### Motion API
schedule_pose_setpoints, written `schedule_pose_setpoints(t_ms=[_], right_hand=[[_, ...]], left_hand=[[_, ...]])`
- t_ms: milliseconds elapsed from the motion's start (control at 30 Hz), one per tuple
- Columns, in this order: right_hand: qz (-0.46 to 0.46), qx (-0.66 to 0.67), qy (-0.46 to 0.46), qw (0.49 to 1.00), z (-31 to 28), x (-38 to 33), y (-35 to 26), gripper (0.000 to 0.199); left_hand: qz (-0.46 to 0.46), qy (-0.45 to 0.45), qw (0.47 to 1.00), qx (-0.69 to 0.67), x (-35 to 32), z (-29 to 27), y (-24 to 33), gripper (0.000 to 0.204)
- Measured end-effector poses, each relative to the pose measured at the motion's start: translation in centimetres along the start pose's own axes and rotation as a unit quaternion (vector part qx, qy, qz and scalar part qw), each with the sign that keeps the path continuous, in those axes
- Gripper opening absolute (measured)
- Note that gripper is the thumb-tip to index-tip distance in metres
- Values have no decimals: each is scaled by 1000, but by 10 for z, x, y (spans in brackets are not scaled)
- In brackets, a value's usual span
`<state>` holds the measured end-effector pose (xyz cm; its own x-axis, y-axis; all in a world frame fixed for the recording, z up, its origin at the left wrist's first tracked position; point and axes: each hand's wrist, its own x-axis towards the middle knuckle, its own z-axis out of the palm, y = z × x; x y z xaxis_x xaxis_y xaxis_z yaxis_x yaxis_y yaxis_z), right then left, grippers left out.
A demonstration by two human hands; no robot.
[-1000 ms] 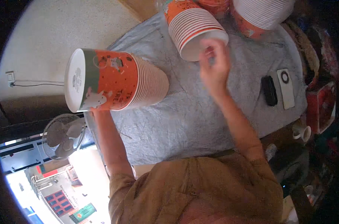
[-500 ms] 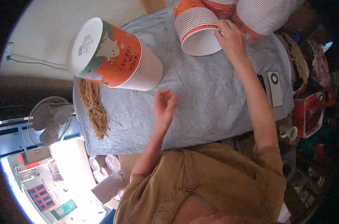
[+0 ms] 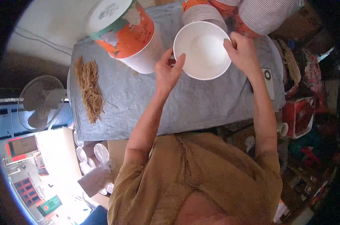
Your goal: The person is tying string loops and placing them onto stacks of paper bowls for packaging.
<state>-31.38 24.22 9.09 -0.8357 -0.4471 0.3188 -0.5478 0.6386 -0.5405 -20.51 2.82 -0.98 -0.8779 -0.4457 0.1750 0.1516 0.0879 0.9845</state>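
Note:
A white-lined paper bucket (image 3: 202, 50) is tilted with its open mouth toward me, held over the table between my two hands. My right hand (image 3: 243, 53) pinches its rim on the right. On the left, my left hand (image 3: 168, 73) has its thumb at the rim and its fingers against the outer side. Behind it lies a stack of nested paper buckets (image 3: 203, 14), orange at the far end. To the left stands a tall upside-down stack of orange and white buckets (image 3: 141, 35) with a green band near its top.
A grey sheet (image 3: 132, 108) covers the table. A bundle of brown twine (image 3: 88, 92) lies at its left, a white rectangular object with a dark ring (image 3: 268, 83) at its right. Another bucket stack (image 3: 261, 17) is at the back right. A fan (image 3: 42, 98) stands beyond the left edge.
My right hand has drawn one bucket off the back stack toward me and turned its mouth up. My left hand has moved forward to the bucket's left side.

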Motion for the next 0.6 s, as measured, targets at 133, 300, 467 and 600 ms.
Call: schedule_pose_setpoints(t_ms=[133, 300, 467, 600], right_hand=[[-55, 3, -70, 996, 15, -43, -29, 28], [-13, 127, -100, 987, 59, -92, -41, 26], [42, 171, -96, 980, 102, -118, -54, 35], [94, 235, -124, 960, 118, -128, -82, 41]], left_hand=[[-70, -35, 996, 50, -40, -55, 34, 30], [-100, 1, 995, 23, -102, -114, 16, 48], [-64, 54, 972, 221, -163, -196, -22, 25], [-48, 198, 922, 329, -181, -267, -48, 17]])
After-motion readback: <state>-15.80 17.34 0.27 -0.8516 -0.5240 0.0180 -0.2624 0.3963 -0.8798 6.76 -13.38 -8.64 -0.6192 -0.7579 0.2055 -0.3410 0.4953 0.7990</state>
